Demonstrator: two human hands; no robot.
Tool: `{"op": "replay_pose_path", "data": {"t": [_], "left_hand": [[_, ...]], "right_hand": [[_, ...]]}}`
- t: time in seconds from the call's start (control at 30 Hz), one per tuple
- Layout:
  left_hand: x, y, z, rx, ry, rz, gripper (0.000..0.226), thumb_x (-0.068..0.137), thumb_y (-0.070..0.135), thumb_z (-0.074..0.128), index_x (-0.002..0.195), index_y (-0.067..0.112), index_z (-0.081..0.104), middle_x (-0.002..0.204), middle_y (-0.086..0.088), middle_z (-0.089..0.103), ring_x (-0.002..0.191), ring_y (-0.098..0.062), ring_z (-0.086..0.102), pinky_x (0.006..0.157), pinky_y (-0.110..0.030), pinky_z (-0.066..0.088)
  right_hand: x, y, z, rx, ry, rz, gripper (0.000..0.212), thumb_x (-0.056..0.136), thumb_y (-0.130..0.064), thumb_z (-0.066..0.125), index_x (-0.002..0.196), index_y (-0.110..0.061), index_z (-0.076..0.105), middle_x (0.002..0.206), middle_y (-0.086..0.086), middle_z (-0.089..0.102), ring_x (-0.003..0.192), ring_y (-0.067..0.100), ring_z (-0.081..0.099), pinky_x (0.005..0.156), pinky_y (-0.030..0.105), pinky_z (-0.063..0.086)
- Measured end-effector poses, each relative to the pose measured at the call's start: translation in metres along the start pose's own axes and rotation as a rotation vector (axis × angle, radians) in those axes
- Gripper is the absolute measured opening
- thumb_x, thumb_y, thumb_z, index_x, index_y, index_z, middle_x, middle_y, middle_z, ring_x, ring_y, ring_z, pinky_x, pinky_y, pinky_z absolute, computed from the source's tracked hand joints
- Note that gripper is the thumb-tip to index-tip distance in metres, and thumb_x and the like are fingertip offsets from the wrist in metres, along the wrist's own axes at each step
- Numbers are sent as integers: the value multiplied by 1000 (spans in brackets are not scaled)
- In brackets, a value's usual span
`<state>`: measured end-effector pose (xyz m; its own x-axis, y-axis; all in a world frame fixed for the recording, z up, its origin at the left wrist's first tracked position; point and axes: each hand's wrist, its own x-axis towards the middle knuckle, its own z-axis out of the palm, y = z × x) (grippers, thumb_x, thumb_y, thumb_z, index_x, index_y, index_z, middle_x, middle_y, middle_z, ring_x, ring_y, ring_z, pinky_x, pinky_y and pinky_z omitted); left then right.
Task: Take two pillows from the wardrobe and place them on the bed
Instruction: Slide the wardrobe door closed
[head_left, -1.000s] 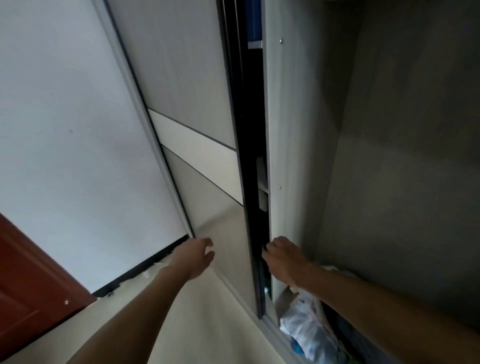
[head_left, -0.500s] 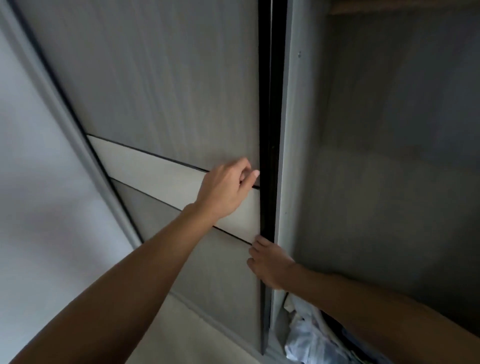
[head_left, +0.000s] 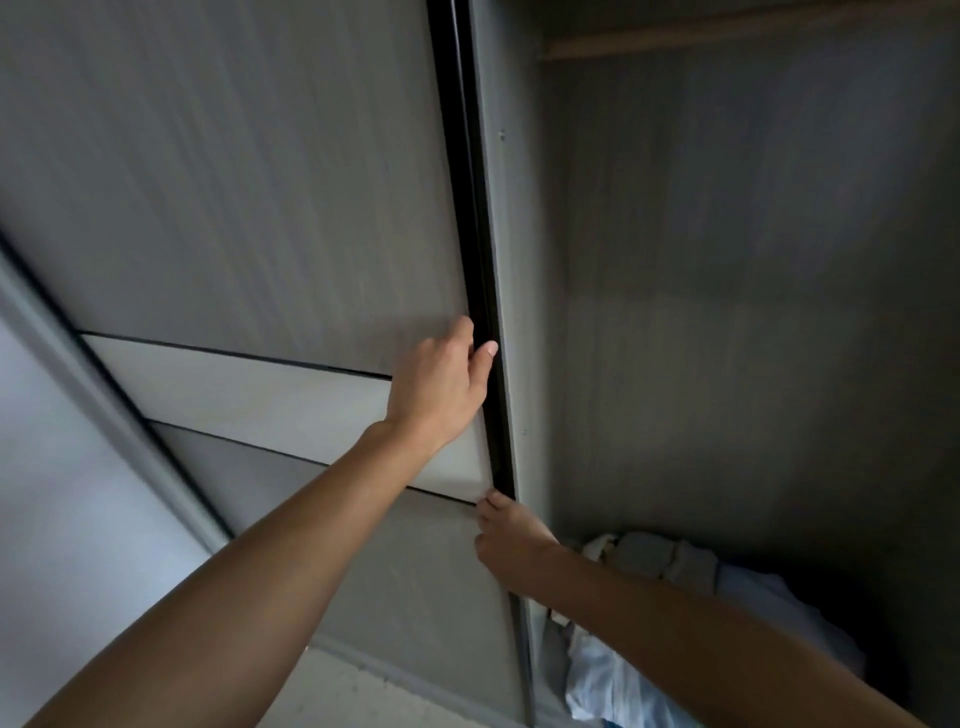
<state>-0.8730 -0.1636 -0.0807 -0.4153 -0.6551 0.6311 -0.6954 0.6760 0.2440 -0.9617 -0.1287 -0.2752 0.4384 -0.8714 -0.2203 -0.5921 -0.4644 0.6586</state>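
Observation:
A grey sliding wardrobe door (head_left: 249, 197) with a pale band across it fills the left and middle. Its black edge (head_left: 483, 291) runs down the centre. My left hand (head_left: 441, 387) lies on the door with the fingers hooked over that black edge. Lower down, my right hand (head_left: 506, 545) grips the same edge from the right side. To the right the wardrobe interior (head_left: 727, 338) stands open and dark. No pillow can be made out; a heap of pale fabric (head_left: 613, 680) and folded grey cloth (head_left: 660, 558) lies at the bottom.
A wooden rail or shelf edge (head_left: 727, 39) crosses the top of the open compartment. A white wall (head_left: 47, 493) stands at the far left. A strip of pale floor (head_left: 353, 696) shows below the door.
My left hand rose from low near the floor onto the door's black edge. The door edge slid against the wardrobe's inner partition, closing the dark gap. My right hand stayed on the edge.

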Motion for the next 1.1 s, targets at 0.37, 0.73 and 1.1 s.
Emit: {"op": "replay_pose_path", "data": {"t": [0.37, 0.73, 1.1], "left_hand": [[-1, 95, 14, -13, -167, 117, 18, 95, 26, 47, 92, 9, 49, 79, -14, 66, 72, -37, 60, 60, -42, 50], [-14, 191, 52, -5, -154, 415, 15, 93, 23, 47, 102, 12, 49, 93, -6, 67, 84, -33, 62, 64, -39, 49], [-11, 257, 82, 7, 18, 851, 10, 71, 5, 63, 72, 8, 54, 74, -10, 58, 68, -31, 56, 56, -35, 43]], "right_hand": [[-99, 13, 36, 138, -42, 150, 30, 97, -24, 45, 115, -10, 64, 127, 14, 60, 125, 32, 38, 115, 45, 17], [-243, 36, 88, 316, -63, 392, 24, 90, -20, 52, 106, -7, 64, 112, 14, 65, 109, 32, 51, 102, 42, 33], [-338, 51, 138, 530, -63, 919, 28, 82, -19, 47, 107, -15, 59, 105, 11, 68, 101, 30, 60, 93, 41, 38]]}}
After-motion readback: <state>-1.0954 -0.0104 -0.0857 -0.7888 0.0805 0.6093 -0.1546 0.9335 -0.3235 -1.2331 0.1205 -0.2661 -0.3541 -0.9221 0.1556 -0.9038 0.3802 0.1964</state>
